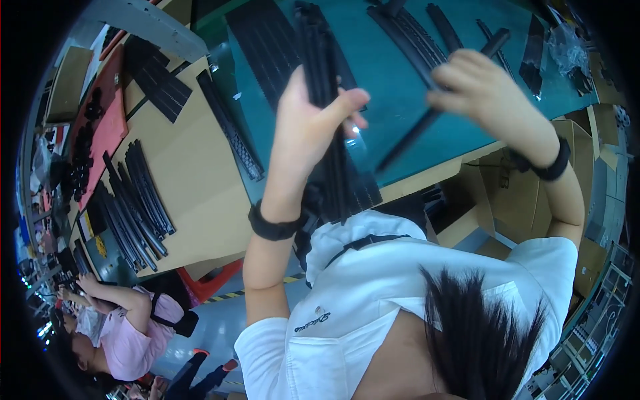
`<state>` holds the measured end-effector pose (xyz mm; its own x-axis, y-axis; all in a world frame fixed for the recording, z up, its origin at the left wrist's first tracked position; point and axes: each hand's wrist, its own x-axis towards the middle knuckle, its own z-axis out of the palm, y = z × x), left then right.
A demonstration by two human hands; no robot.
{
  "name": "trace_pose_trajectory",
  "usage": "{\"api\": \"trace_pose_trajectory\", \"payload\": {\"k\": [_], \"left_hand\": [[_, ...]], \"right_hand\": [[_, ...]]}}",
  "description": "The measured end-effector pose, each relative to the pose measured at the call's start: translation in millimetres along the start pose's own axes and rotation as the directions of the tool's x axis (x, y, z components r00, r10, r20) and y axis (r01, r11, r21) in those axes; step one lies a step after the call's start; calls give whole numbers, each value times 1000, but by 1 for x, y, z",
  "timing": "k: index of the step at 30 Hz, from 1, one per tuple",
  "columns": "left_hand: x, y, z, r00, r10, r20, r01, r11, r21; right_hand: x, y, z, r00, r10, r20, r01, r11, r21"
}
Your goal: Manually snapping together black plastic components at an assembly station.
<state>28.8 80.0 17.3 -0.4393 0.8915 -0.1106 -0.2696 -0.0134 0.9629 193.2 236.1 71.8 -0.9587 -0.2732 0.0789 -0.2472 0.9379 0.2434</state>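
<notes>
My left hand [310, 123] is closed around a bundle of long black plastic strips [319, 47], with the thumb stretched across its front. The bundle runs from the far side of the teal table down towards my waist. To the right, my right hand [467, 83] grips one black strip [410, 140], which slants down and left; hand and strip are smeared by motion. Flat black ribbed sheets [263, 43] lie under and beside the bundle. Beyond my right hand, several more black strips [410, 37] rest on the teal table [380, 93].
A cardboard-covered surface [200, 180] at left bears a pile of black strips [137, 207] and a single perforated one [230, 127]. Farther left is a red tray [103, 127] with small black parts. Cardboard boxes [520, 193] stand at right. A co-worker in pink [133, 340] is at lower left.
</notes>
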Motion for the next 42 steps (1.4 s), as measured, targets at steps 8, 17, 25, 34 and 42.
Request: {"api": "trace_pose_trajectory", "payload": {"k": [8,17,25,34,42], "left_hand": [[-4,-11,16,982,-141,124,158,977,-143],[-13,-4,22,981,-69,183,125,941,-313],[-2,-9,18,916,-43,398,198,914,-355],[-22,-37,32,753,-278,597,583,701,-410],[-45,-59,42,677,-287,678,612,730,-303]], "right_hand": [[51,-54,4,940,-317,-129,342,886,315],[64,-60,6,915,-134,-381,344,752,562],[35,-54,30,618,761,-198,329,-21,944],[33,-69,65,663,702,258,454,-652,607],[44,-81,73,819,532,-214,532,-844,-60]]}}
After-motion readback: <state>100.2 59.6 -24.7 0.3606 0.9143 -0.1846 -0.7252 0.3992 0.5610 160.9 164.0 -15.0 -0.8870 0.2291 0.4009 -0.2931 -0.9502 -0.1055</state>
